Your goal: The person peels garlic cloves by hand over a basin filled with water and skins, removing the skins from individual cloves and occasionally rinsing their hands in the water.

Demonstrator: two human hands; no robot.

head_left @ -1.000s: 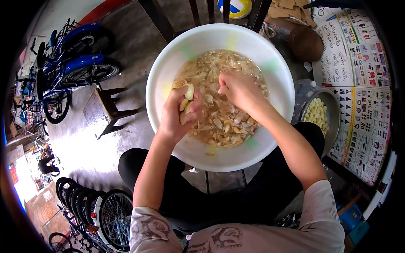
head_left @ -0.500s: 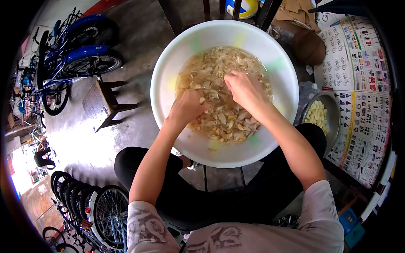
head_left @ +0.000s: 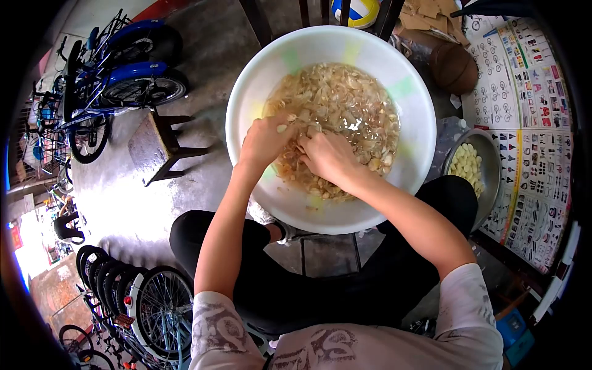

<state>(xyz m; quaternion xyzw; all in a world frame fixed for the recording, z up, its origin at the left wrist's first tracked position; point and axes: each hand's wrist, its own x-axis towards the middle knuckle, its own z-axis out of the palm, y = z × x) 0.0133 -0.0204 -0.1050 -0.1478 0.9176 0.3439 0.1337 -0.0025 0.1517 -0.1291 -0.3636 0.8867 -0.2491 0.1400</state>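
Observation:
A big white basin (head_left: 414, 148) in front of me holds water with garlic cloves and loose papery skins (head_left: 345, 92) floating in it. Over its left part, my left hand (head_left: 264, 142) is closed with curled fingers, and a pale garlic clove (head_left: 282, 128) shows at its knuckles. My right hand (head_left: 330, 157) is right beside it, bent inward just above the water. Its fingers are pinched close to the left fingertips; what is between them is too small to make out.
A metal bowl (head_left: 493, 179) of peeled garlic cloves (head_left: 467, 165) stands right of the basin by my knee. Beyond it lie printed sheets (head_left: 536, 148). A wooden stool (head_left: 161, 148), bicycles (head_left: 139, 86), a brown ball (head_left: 453, 68) and a chair's dark slats (head_left: 256, 21) surround me.
My right hand has moved left and toward me, from the basin's upper middle to beside my left hand. The left hand has risen slightly. The view has shifted a little.

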